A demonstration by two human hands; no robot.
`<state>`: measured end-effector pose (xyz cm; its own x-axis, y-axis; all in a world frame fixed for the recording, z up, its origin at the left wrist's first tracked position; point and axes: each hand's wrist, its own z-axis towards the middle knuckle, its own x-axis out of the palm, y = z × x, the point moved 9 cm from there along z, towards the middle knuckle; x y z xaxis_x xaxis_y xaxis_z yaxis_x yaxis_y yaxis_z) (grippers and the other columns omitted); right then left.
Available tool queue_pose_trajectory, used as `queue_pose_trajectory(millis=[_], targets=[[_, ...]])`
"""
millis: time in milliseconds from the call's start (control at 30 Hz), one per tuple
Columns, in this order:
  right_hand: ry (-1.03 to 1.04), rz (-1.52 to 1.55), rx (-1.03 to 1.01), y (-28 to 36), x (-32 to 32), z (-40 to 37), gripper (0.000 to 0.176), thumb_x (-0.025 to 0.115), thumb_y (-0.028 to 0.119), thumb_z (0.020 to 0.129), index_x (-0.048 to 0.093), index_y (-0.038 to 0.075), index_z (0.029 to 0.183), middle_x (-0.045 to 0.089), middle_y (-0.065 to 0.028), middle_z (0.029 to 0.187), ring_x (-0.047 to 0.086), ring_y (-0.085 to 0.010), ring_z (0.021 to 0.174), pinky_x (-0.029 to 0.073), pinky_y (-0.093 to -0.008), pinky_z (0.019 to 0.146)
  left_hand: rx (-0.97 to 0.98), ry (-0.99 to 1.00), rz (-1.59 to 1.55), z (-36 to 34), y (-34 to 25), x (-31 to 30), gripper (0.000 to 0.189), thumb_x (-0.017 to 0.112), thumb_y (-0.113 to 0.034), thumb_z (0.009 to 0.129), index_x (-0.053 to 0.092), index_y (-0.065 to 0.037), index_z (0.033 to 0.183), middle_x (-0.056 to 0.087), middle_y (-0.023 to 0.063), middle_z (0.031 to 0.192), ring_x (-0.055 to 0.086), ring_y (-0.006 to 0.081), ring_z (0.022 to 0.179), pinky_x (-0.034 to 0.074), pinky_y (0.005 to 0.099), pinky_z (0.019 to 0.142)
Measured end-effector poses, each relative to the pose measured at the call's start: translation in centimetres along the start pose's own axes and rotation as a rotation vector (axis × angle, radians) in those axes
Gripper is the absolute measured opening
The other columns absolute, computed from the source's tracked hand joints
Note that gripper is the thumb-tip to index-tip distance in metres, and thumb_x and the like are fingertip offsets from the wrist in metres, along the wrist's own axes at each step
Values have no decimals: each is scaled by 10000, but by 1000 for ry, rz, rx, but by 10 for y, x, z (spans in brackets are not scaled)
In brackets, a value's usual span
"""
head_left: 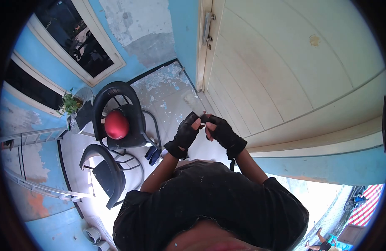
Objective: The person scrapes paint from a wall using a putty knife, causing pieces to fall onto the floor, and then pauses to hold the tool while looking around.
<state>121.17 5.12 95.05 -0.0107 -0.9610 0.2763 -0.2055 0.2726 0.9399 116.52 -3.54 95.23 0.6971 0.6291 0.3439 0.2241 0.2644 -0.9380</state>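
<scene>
Both my hands wear black fingerless gloves and meet in front of my chest, above the pale floor. My left hand [188, 133] is closed, thumb and fingers pinched together. Close beside it, my right hand [223, 134] is closed too, its fingertips curled toward the left ones. Between the fingertips there may be something small and dark, too small to make out. A strap hangs from the right glove's wrist.
On the left stand two black chairs [103, 178], one bearing a red helmet [116, 124]. Dark shoes [152, 155] lie near them. A ladder [46, 190] leans by the peeling blue wall [184, 37]. A cream door [285, 71] rises at right; a potted plant [71, 102] stands left.
</scene>
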Motion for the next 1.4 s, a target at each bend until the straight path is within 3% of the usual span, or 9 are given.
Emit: queue_pose_trajectory(millis=[33, 100, 500, 667, 800, 833, 1000, 1133, 1400], targets=[[9, -22, 4, -4, 2, -7, 236, 501, 270, 924, 542, 37, 920, 527, -28, 629, 504, -101, 539, 407, -233, 506, 20, 30, -220, -4, -1, 16, 552, 471, -415, 943, 420, 15, 1286, 513, 215, 1280, 630, 223, 909, 501, 327, 783], [76, -128, -56, -5, 11, -28, 247, 483, 267, 932, 537, 33, 875, 521, -31, 622, 501, -101, 533, 410, -233, 492, 17, 5, -271, -13, 9, 42, 629, 463, -481, 925, 412, 43, 1269, 552, 234, 1204, 614, 193, 571, 508, 284, 461], [116, 32, 91, -54, -14, -174, 232, 534, 258, 932, 571, 29, 930, 558, -22, 671, 534, -91, 584, 441, -226, 528, 68, -197, -268, -111, 56, 138, 580, 373, -464, 968, 521, 72, 1134, 619, 199, 1015, 610, 226, 568, 499, 290, 455], [53, -1, 26, -60, -20, -222, 236, 542, 254, 931, 584, 23, 905, 570, -16, 683, 541, -82, 597, 449, -223, 555, 47, -84, -23, -135, 62, 162, 662, 327, -518, 962, 569, 86, 1079, 651, 177, 831, 613, 252, 594, 492, 341, 585], [9, 5, 8, -71, -19, -242, 223, 529, 240, 938, 573, 24, 905, 567, -20, 677, 525, -91, 593, 437, -243, 572, -65, 75, -85, -152, 43, 196, 627, 366, -503, 959, 571, 74, 1092, 656, 174, 923, 625, 232, 662, 498, 350, 646], [-69, 2, 57, -73, -9, -260, 214, 527, 235, 940, 566, 27, 910, 564, -21, 674, 512, -90, 581, 428, -247, 570, -18, -23, -5, -164, 55, 182, 578, 361, -462, 977, 588, 56, 1095, 665, 138, 892, 632, 203, 859, 465, 320, 820], [5, -22, 18, -97, 1, -280, 197, 561, 223, 923, 543, 26, 920, 540, -19, 660, 501, -89, 569, 414, -243, 539, 58, 8, 90, -198, 58, 172, 462, 466, -360, 959, 526, 33, 1194, 582, 162, 1192, 571, 200, 1044, 432, 339, 917], [10, 0, -1, -80, 6, -287, 150, 608, 146, 886, 517, 30, 910, 524, -20, 659, 506, -93, 573, 418, -245, 529, 74, -88, 287, -235, 55, 145, 463, 473, -352, 956, 512, 28, 1217, 559, 135, 1219, 525, 226, 1150, 399, 329, 951], [230, -304, -128, -51, 9, -298, 136, 580, 117, 887, 551, 16, 973, 599, -53, 799, 588, -131, 739, 476, -274, 677, 342, -339, 583, -297, 10, 181, 346, 485, -226, 948, 552, -14, 1213, 592, 122, 1162, 559, 228, 1101, 401, 329, 945]])
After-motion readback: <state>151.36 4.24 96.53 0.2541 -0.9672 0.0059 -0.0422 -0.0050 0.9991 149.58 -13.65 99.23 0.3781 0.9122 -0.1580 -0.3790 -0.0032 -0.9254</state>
